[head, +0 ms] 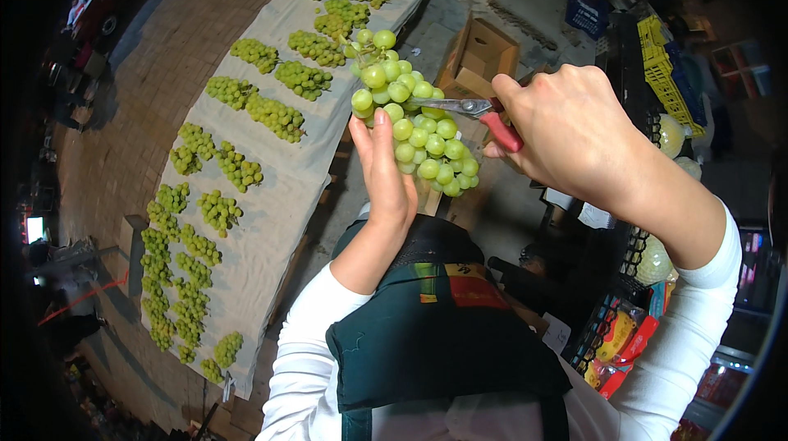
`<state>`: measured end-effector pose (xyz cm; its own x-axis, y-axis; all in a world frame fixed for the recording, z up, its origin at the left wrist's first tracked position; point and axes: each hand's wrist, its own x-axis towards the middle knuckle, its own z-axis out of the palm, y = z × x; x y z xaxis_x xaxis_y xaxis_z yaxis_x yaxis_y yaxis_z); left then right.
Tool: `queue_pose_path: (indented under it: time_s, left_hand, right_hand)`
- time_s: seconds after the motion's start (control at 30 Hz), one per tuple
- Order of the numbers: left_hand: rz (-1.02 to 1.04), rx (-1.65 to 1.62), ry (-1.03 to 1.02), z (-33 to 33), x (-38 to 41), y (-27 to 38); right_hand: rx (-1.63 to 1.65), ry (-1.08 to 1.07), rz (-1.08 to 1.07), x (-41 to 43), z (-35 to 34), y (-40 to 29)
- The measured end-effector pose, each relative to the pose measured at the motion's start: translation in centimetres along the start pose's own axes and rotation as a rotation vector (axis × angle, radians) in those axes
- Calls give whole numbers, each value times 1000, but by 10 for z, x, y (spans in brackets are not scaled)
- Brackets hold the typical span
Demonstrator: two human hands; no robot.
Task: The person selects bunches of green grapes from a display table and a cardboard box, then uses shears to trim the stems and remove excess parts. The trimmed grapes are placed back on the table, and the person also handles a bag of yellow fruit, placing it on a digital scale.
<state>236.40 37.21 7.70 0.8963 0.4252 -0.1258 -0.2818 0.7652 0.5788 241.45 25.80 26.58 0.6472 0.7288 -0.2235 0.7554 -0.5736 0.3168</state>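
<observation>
A bunch of green grapes [431,145] is held up before my chest. My left hand [386,176] supports it from the left, fingers pointing up, with a fingertip against the berries. From the right, my right hand [563,127] grips the red-handled fruit snips [502,127]. Their narrow metal blades reach in among the upper grapes; whether the tips are parted is hidden by the berries. The top of the bunch, with its stem and a few spaced berries, leans away from me.
Many bunches of green grapes [277,116] lie in rows on a cloth-covered table [289,188] to the left. Beyond my hands stands an open cardboard box [480,50]. Along the right are a yellow plastic crate [665,77], netted round fruit [654,261] and red packaged fruit [622,342].
</observation>
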Motion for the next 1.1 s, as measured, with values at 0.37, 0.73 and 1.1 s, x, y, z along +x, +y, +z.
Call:
queue_pose_path:
  time_s: [0.37, 0.73, 1.1]
  left_hand:
    - [8, 33, 29, 0, 2, -1]
    - [-10, 21, 24, 0, 4, -6]
    - [-594, -672, -231, -24, 24, -9]
  right_hand:
    - [37, -15, 0, 8, 2, -5]
    - [-177, 32, -100, 10, 9, 0]
    - [29, 325, 55, -22, 11, 27]
